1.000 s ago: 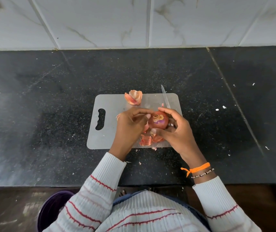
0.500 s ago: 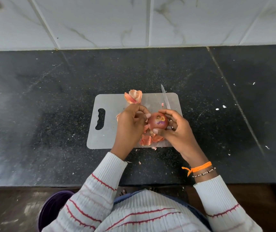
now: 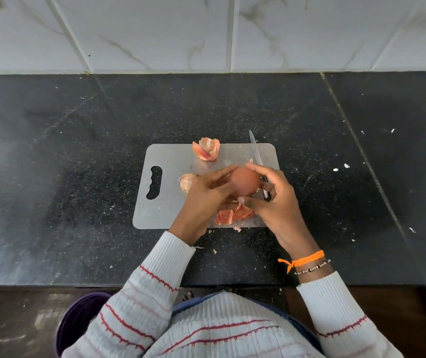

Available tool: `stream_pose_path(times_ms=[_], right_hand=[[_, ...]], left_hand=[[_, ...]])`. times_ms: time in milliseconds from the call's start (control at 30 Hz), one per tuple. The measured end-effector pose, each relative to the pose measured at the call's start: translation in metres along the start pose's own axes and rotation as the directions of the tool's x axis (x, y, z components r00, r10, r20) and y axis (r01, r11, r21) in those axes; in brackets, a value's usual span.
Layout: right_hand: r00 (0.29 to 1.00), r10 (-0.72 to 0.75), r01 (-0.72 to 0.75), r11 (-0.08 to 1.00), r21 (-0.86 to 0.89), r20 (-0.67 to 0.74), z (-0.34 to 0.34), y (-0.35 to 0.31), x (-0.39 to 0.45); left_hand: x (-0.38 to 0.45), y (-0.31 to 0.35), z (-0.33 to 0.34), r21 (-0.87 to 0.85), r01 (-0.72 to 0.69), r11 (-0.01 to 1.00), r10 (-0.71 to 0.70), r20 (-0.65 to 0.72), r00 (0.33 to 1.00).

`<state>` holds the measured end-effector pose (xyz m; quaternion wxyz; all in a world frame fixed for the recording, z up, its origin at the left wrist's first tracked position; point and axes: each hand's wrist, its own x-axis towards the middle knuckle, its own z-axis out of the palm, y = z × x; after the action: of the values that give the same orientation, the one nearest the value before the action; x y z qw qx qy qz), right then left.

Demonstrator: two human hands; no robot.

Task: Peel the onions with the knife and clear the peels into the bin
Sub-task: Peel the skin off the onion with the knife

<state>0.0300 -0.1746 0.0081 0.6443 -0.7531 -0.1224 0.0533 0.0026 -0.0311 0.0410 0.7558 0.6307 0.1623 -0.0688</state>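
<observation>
A partly peeled reddish onion (image 3: 244,182) is held just above the grey cutting board (image 3: 170,202) between both hands. My left hand (image 3: 204,197) grips its left side, index finger stretched over the top. My right hand (image 3: 276,202) pinches the onion's right side with thumb and forefinger. The knife (image 3: 255,151) points away across the board; its handle runs under my right fingers, and I cannot tell whether they grip it. Loose peels lie at the board's far edge (image 3: 206,149), beside my left hand (image 3: 188,180) and beneath the onion (image 3: 232,215).
The board sits on a black stone counter (image 3: 77,177) backed by a white tiled wall (image 3: 206,34). A purple bin (image 3: 77,321) stands on the floor at the lower left, below the counter edge. Small scraps of peel dot the counter near the board's front edge.
The onion has been turned: its cut purple end faced up before, and a smooth orange side faces up now. My left fingers have stretched over its top. The knife has not shifted.
</observation>
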Motion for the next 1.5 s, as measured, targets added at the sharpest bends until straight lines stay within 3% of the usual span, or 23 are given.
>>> stream_pose_path(times_ms=[233,467,633,767,867,967,1233,1500], right_hand=[[0.997,-0.077,0.075,0.995,-0.072,-0.028,0.004,0.0,0.003],[0.997,-0.068,0.066,0.993,-0.094,-0.025,0.006,0.002,0.005],[0.999,-0.035,0.035,0.999,-0.009,-0.014,0.006,0.002,0.006],[0.996,0.021,-0.009,0.992,0.128,-0.09,0.002,0.001,0.006],[0.992,0.03,-0.015,0.992,0.125,-0.121,0.005,0.002,0.005],[0.989,-0.004,0.003,1.0,-0.009,-0.147,0.01,0.004,0.004],[0.98,-0.11,0.09,0.988,-0.129,-0.163,0.012,0.007,0.004],[0.986,-0.113,0.096,0.986,-0.135,-0.126,0.014,0.001,0.002]], left_hand=[[0.004,-0.001,0.002,-0.15,0.066,0.986,-0.068,-0.007,0.998],[0.008,-0.004,0.002,-0.119,0.034,0.992,-0.034,0.0,0.999],[0.011,-0.004,-0.001,-0.061,-0.002,0.998,0.0,-0.035,0.999],[0.011,-0.004,0.002,-0.139,-0.033,0.99,0.021,-0.092,0.996],[0.01,-0.007,0.006,0.039,-0.13,0.991,0.134,-0.136,0.982],[0.01,-0.008,0.01,0.189,-0.19,0.963,0.221,-0.162,0.962],[0.009,-0.009,0.004,0.078,-0.163,0.984,0.173,-0.143,0.975],[0.012,-0.013,-0.004,0.193,-0.239,0.952,0.281,-0.233,0.931]])
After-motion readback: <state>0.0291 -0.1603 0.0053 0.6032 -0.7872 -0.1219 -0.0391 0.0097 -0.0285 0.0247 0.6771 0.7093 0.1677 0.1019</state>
